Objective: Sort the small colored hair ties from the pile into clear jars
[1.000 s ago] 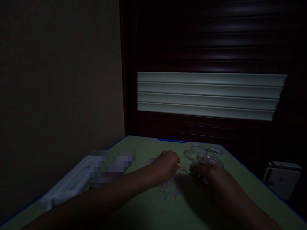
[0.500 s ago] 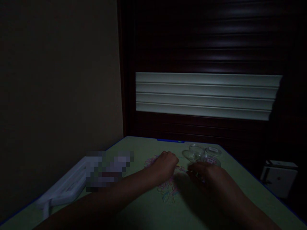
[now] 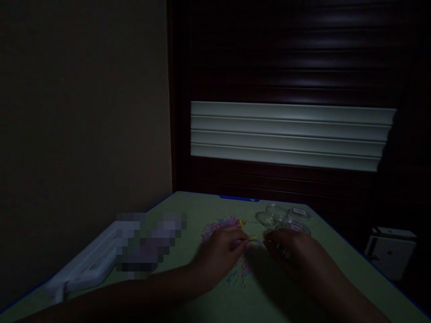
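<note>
Small coloured rubber bands (image 3: 215, 226) lie in a loose pile on the table, with more of them (image 3: 239, 273) scattered closer to me. My left hand (image 3: 218, 251) is closed in a pinch on a yellowish rubber band (image 3: 253, 238) just right of the pile. The band reaches across to my right hand (image 3: 296, 246), whose thumb and fingertips are pinched at its other end. Some coloured bits show under the right palm, too dark to make out. Behind that hand stands a round clear container (image 3: 294, 225) with pinkish contents, partly covered by the knuckles.
Another clear round container (image 3: 276, 211) and clear lids (image 3: 299, 214) sit at the table's back right. A white power strip (image 3: 90, 264) lies along the left edge, next to a pixelated patch. A white box (image 3: 390, 253) is beyond the right edge. The light is dim.
My left hand has come down and towards me from over the pile, uncovering more of it, and turned so its pinch on the yellowish rubber band shows. The right hand has barely moved.
</note>
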Tool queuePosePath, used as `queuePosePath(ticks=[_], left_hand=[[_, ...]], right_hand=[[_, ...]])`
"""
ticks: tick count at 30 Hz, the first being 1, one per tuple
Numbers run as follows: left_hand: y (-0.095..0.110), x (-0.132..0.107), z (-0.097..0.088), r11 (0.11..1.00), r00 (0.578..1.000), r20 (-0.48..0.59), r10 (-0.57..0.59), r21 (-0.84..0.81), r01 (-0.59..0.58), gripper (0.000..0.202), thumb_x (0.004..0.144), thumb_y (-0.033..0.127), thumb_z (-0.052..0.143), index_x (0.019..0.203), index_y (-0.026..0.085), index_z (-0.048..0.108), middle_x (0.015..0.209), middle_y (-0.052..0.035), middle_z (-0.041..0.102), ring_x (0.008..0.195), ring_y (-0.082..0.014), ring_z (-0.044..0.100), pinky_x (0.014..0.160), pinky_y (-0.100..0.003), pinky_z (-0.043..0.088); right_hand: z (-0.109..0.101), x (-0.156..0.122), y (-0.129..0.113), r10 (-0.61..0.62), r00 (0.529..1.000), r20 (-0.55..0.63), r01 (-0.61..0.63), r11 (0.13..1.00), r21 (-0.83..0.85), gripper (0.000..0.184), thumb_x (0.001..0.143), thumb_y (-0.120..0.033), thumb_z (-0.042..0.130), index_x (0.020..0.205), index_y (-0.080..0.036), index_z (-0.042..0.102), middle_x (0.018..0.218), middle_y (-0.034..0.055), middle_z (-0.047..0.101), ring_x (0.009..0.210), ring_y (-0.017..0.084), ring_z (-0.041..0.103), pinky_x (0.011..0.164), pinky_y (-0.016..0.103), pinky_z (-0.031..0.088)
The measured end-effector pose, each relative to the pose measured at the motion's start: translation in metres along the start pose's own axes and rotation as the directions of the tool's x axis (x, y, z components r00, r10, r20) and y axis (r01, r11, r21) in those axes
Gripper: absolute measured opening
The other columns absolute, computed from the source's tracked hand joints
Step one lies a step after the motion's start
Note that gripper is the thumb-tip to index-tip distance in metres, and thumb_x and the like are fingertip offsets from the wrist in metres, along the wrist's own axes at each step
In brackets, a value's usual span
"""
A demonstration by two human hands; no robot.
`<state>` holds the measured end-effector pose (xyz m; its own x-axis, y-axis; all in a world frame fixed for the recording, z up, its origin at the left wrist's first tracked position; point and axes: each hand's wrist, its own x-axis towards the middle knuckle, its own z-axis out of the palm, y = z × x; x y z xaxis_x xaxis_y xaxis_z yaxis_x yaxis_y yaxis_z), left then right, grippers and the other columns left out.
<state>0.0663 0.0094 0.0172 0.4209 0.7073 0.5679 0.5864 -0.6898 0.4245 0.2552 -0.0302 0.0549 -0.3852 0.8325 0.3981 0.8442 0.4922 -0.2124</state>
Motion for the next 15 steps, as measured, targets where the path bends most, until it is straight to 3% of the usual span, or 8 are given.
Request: queuePosePath(ticks=[4,7,10,15], left_hand=[[0.001,-0.015,0.0,0.965,0.982,-0.083,-0.171,-0.217,0.15,0.016,0.083,0.017,0.051,0.084,0.018,0.067,0.084,-0.0014,0.067,0.08,-0.0141,0.06,0.075,-0.023,0.045],[0.0,-0.014,0.001,0.92,0.967,-0.067,-0.248,-0.328,0.213,0.014,0.082,0.019,0.052,0.083,0.017,0.066,0.084,-0.0012,0.067,0.079,-0.0145,0.061,0.073,-0.024,0.046],[-0.001,-0.013,0.004,0.89,0.965,-0.014,-0.263,-0.39,0.237,0.014,0.081,0.02,0.053,0.082,0.016,0.067,0.08,-0.0016,0.067,0.076,-0.0145,0.061,0.069,-0.023,0.047],[-0.001,-0.017,0.007,0.913,0.982,-0.011,-0.19,-0.37,0.172,0.014,0.081,0.02,0.054,0.082,0.017,0.067,0.08,-0.0013,0.067,0.074,-0.014,0.06,0.068,-0.023,0.045]], right_hand=[[0.001,0.001,0.001,0.0,1.0,-0.004,0.0,0.999,0.038,0.022,0.083,-0.02,0.04,0.083,-0.02,0.062,0.079,0.0055,0.064,0.068,0.016,0.059,0.059,0.026,0.04],[0.004,0.002,0.003,0.001,1.0,-0.02,0.001,0.997,0.082,0.025,0.083,-0.02,0.041,0.093,-0.019,0.064,0.086,0.007,0.065,0.074,0.018,0.06,0.064,0.027,0.042],[0.006,0.003,0.005,-0.007,1.0,-0.011,0.008,0.988,0.153,0.027,0.082,-0.021,0.044,0.101,-0.02,0.063,0.092,0.0073,0.066,0.079,0.018,0.061,0.068,0.028,0.044],[0.008,0.004,0.005,-0.034,0.999,0.005,0.032,0.973,0.227,0.026,0.079,-0.024,0.049,0.1,-0.021,0.064,0.092,0.0069,0.066,0.078,0.017,0.062,0.067,0.028,0.046]])
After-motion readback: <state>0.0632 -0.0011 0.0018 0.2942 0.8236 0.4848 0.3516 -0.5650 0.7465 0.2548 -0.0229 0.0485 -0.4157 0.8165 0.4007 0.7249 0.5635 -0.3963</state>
